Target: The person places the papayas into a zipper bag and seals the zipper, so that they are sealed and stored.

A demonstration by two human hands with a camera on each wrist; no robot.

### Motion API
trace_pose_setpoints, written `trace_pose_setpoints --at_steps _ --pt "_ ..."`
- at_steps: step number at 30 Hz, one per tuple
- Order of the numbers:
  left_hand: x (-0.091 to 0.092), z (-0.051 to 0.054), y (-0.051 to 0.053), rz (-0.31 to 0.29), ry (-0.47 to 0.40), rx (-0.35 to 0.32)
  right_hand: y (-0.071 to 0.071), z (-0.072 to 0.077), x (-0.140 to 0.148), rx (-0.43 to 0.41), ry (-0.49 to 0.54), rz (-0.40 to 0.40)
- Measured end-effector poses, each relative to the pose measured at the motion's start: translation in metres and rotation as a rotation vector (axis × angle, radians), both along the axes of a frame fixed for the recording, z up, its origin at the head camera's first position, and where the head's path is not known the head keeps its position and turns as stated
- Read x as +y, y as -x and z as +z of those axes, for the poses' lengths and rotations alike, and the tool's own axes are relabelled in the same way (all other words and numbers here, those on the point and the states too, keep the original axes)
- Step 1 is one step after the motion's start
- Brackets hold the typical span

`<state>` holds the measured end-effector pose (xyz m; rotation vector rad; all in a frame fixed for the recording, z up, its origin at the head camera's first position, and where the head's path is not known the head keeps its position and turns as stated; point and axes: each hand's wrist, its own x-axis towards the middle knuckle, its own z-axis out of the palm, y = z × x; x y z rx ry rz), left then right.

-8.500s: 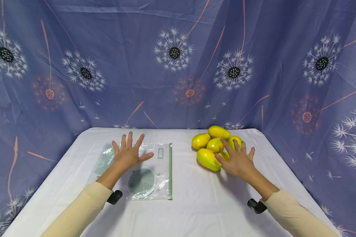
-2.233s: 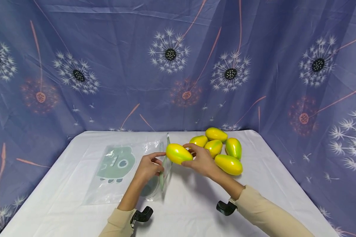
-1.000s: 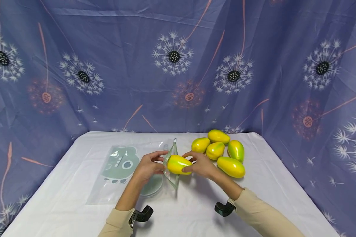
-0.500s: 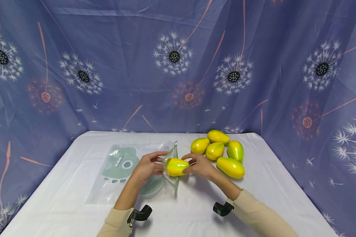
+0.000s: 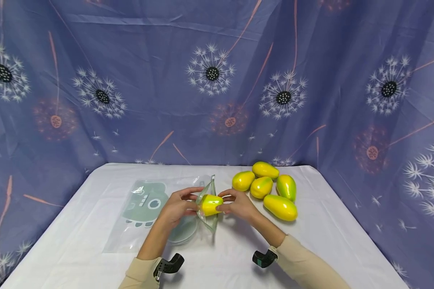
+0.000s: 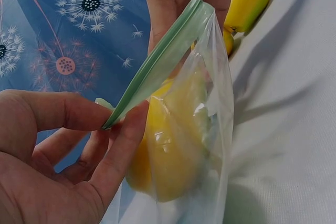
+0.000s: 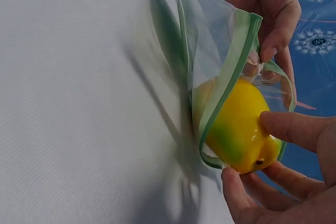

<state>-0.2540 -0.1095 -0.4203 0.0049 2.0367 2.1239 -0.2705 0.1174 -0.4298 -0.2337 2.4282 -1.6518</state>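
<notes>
The yellow fruit (image 5: 210,205) sits in the mouth of the clear bag (image 5: 139,204), one end inside the film and the other sticking out past the green zip edge (image 7: 231,80). Seen from the head, its long axis runs roughly sideways across the white table (image 5: 246,261), along the length of the bag; the inner end points to the person's left, into the bag, and the outer end to the right. The right wrist view shows a small dark dimple (image 7: 259,162) on that outer end, beside the fingers.

The right hand (image 5: 238,204) grasps the fruit by its outer end, with thumb and fingers spread around it. The left hand (image 5: 179,206) pinches the bag's edge at the opening, which gapes around the fruit. Five similar fruits (image 5: 261,187) lie grouped on the table, beyond the right hand and to its right.
</notes>
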Motion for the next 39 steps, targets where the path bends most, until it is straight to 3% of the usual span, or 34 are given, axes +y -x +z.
trace_pose_setpoints --at_steps 10,17,28,39 --pt "0.0 -0.003 -0.003 -0.011 -0.02 -0.001 0.0 -0.003 -0.007 -0.037 -0.011 0.003" --pt "0.001 0.0 -0.002 -0.023 -0.034 0.003 0.004 -0.002 -0.014 -0.034 0.005 0.014" --pt "-0.001 0.0 -0.001 -0.043 -0.034 0.025 0.008 -0.002 -0.019 -0.144 0.131 0.023" --pt "-0.003 0.0 0.0 -0.048 -0.05 0.018 0.014 -0.006 -0.028 -0.108 0.11 0.02"
